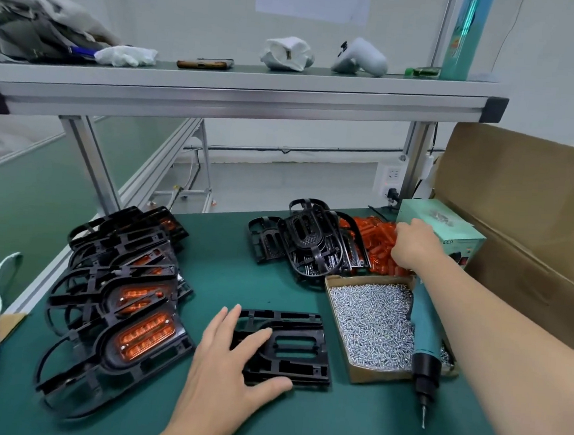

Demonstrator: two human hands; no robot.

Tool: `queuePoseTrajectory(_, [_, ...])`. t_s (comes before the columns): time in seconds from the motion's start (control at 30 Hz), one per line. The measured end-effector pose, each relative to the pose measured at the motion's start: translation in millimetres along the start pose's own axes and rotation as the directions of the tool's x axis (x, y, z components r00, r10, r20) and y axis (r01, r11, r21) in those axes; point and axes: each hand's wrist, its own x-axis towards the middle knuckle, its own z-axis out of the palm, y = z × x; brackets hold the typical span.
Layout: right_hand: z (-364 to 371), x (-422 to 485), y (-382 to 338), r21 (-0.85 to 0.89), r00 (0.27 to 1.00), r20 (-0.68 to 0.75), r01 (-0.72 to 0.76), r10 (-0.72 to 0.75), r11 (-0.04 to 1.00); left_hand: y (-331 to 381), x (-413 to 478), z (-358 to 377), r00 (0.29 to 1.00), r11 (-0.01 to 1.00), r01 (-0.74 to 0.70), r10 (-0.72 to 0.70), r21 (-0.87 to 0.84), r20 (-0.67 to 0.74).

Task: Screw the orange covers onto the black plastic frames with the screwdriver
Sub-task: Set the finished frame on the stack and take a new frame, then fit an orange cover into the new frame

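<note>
Pressing my left hand [222,366] flat, fingers spread, on the black frame [304,369]; beyond it rightward, my right hand [414,244] reaches into the orange covers [377,234], grasp hidden

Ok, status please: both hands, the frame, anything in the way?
Left hand flat on black frame, no cover on it yet. Right hand in the orange covers pile, grip hidden. Screwdriver idle on the screw box. Nothing in the way.

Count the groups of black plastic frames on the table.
3: left stack with orange covers fitted, bare pile at the back, single frame under the left hand. Stacks may hide more.
</note>
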Motion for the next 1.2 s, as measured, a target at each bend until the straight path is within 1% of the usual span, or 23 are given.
queuePoseTrajectory(0.07, [3,4,0,-0.029,0.999,-0.044,-0.004,0.002,1.000,0,1,1,1.000,1.000,-0.003,0.003,-0.008,-0.007])
queuePoseTrajectory(0.1, [5,5,-1,-0.051,1.000,-0.020,0.012,-0.013,0.999,0,1,2,1.000,1.000,-0.008,0.008,-0.010,-0.012])
queuePoseTrajectory(0.23, [10,9,-3,-0.068,0.975,0.211,0.081,-0.065,0.994,-2,0,5,1.000,1.000,-0.018,0.018,-0.001,-0.026])
queuePoseTrajectory(0.3, [12,10,-4,-0.055,0.972,0.227,0.068,-0.054,0.996,-3,0,6,1.000,1.000,-0.013,0.013,0.009,-0.024])
queuePoseTrajectory(0.5, [10,5,1,-0.082,0.998,0.010,0.055,-0.054,0.995,-2,1,7,1.000,0.999,-0.019,0.020,0.034,-0.022])
queuePoseTrajectory(0.63, [9,-1,5,-0.060,0.999,-0.014,0.048,-0.049,0.997,-1,2,6,1.000,0.999,-0.019,0.020,0.028,-0.016])
queuePoseTrajectory(0.77, [5,-8,9,0.046,0.995,-0.083,0.065,-0.061,0.997,0,2,5,1.000,1.000,-0.014,0.015,0.020,-0.012])
queuePoseTrajectory(0.87, [4,-14,14,0.168,0.980,-0.168,0.135,-0.106,0.976,0,1,5,1.000,1.000,-0.012,0.012,0.029,-0.006])
queuePoseTrajectory(0.97, [7,-21,18,0.245,0.957,-0.250,0.206,-0.144,0.947,0,-2,5,1.000,0.999,-0.007,0.008,0.048,-0.011])
queuePoseTrajectory(1.1, [5,-24,18,0.321,0.917,-0.390,0.220,-0.083,0.921,0,0,6,1.000,0.998,0.000,0.001,0.060,-0.016])
queuePoseTrajectory(1.2, [2,-25,16,0.394,0.893,-0.448,0.245,-0.047,0.886,0,1,5,1.000,0.998,0.001,-0.001,0.067,-0.014])
